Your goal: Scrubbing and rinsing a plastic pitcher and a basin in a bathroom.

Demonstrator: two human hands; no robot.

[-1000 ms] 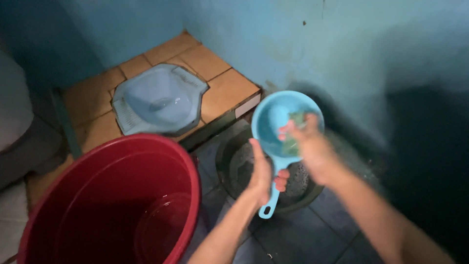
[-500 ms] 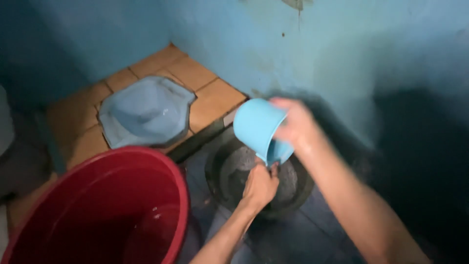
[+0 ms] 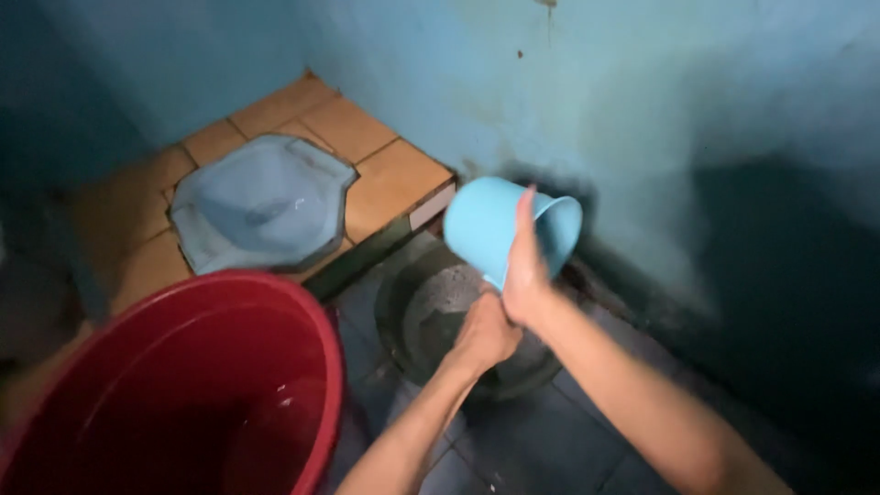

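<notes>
From the head camera I see my right hand flat against the tilted blue dipper, rubbing its outside, while my left hand keeps a closed grip on its handle below, holding it over the dark basin beside the red bucket, likely to catch runoff.

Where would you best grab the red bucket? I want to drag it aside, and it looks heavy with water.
Grip the red bucket by its thick rolled rim, coming from above on the near side. No handle shows, and the rim's lip gives fingers a hold.
</notes>
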